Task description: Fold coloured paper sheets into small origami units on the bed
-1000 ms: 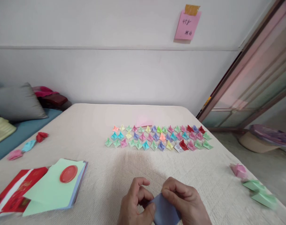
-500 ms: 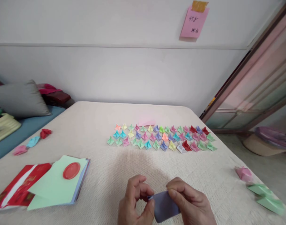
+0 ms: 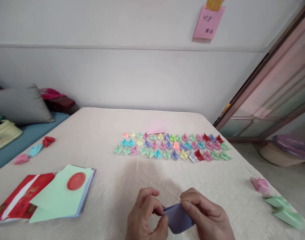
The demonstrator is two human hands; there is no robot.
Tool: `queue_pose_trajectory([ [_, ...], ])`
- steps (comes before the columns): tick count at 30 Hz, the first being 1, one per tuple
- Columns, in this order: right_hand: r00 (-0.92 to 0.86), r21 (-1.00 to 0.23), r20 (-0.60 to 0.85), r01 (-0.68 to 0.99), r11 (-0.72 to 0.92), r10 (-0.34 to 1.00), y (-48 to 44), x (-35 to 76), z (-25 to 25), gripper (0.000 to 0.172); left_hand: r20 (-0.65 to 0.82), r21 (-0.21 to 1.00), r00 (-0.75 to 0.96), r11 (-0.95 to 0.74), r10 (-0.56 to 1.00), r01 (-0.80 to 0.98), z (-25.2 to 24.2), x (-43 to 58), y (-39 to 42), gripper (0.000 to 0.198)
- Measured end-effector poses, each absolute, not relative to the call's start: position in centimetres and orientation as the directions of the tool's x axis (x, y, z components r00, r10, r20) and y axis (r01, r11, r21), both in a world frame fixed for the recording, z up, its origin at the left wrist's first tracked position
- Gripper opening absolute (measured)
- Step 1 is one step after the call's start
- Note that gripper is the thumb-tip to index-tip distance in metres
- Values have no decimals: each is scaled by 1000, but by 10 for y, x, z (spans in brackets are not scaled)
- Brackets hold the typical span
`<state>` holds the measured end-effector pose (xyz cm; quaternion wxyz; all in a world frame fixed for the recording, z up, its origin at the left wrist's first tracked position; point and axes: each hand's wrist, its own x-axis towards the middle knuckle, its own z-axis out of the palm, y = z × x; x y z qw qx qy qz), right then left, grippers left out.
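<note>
Between my hands, close to the front of the cloth-covered table, is a folded piece of blue-purple paper. My left hand pinches its left corner between thumb and index finger. On the other side, my right hand grips the upper right edge with thumb and fingers. The lower edge of the paper looks slightly bowed. Beyond my hands, several small folded paper boats in many colours stand in three rows.
At left, green paper sheets carry a red round lid beside a red packet. Folded pieces in red, blue and pink lie farther left. Pink and green folded papers sit along the right edge.
The blue-purple paper and both hands have shifted slightly to the right. My left fingers have closed in on the paper's left corner.
</note>
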<state>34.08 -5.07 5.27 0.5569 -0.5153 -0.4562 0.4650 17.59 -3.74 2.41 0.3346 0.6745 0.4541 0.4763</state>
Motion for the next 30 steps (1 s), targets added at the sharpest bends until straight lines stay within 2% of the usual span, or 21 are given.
queue_pose_trajectory([
  [7,82,-988,143,64,138,986,-52,344,59,15,148,972,174,-176,973,155,24,177,-35,11],
  [15,121,-995,100,37,96,988,-52,347,53,17,-122,992,179,122,976,11,35,175,-38,18],
  [24,207,-995,-10,-96,10,978,-51,341,55,18,-167,982,174,180,970,-62,35,172,-38,21],
  [30,245,-987,-74,-155,-36,967,-48,337,52,21,-152,976,147,172,977,-134,36,174,-38,32],
])
